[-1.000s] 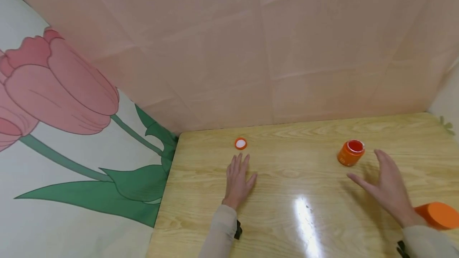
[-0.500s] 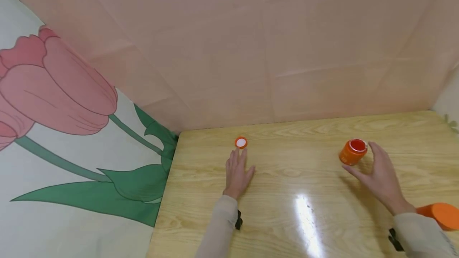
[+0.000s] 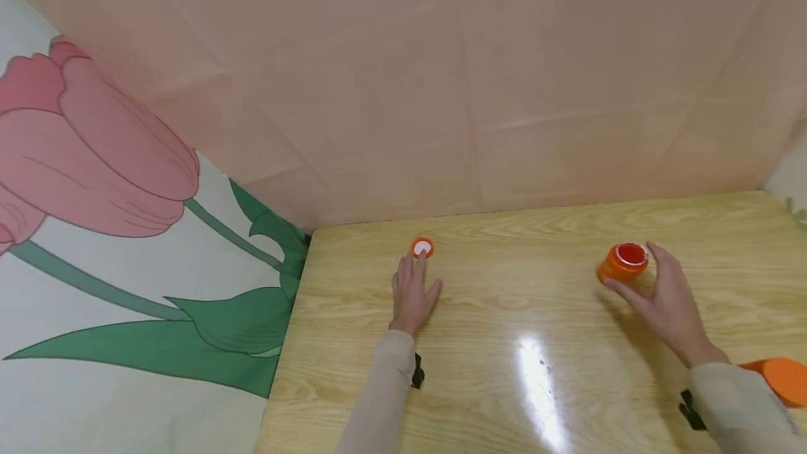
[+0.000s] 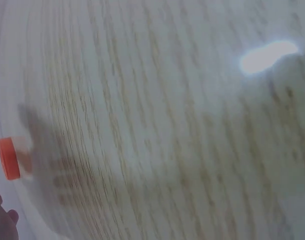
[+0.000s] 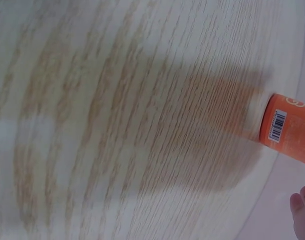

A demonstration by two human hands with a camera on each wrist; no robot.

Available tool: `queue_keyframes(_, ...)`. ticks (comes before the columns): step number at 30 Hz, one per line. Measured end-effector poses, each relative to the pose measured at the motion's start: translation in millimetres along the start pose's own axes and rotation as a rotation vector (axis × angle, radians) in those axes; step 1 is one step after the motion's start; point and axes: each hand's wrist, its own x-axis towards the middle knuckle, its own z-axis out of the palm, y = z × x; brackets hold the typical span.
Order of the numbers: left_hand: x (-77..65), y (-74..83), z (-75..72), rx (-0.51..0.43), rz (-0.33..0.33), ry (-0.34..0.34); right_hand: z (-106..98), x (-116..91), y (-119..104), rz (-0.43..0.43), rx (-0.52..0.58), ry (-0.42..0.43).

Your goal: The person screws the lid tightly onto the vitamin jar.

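My left hand [image 3: 411, 298] reaches over the table with its fingers extended, one fingertip overlapping the small orange-rimmed lid [image 3: 422, 248] with a white inside. In the left wrist view the lid [image 4: 9, 158] shows at the left edge, with fingertips [image 4: 2, 220] below and apart from it. On the right, my right hand [image 3: 676, 308] spreads thumb and fingers around an uncapped orange jar [image 3: 621, 266], red inside and standing on the table. The right wrist view shows the jar's barcode side [image 5: 288, 127], with a gap between it and the visible fingertips [image 5: 301, 200].
An orange object with a round top [image 3: 784, 380] stands at the right edge beside my right sleeve [image 3: 734, 394], partly hidden. The wood-grain table [image 3: 504, 286] meets a pinkish cloth backdrop [image 3: 391, 90] behind and a tulip-printed cloth [image 3: 139, 342] on the left.
My left hand has moved forward until a fingertip overlaps the lid. My right hand has moved forward and left, its thumb and fingers now around the jar. Lid and jar look unmoved.
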Motion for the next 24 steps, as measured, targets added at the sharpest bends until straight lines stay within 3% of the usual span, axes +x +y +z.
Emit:
queue_keyframes(10,10.6,1.5,2.4,-0.041,-0.043,-0.036,1,4,2,0.031,0.037,-0.014)
queue_keyframes(17,23.4,-4.6,-0.1,-0.032,-0.07,-0.006,5,11,-2,0.067,0.094,-0.023)
queue_keyframes(24,33.3,-10.2,0.5,-0.064,-0.09,-0.019,8,14,-1,0.065,0.076,-0.006)
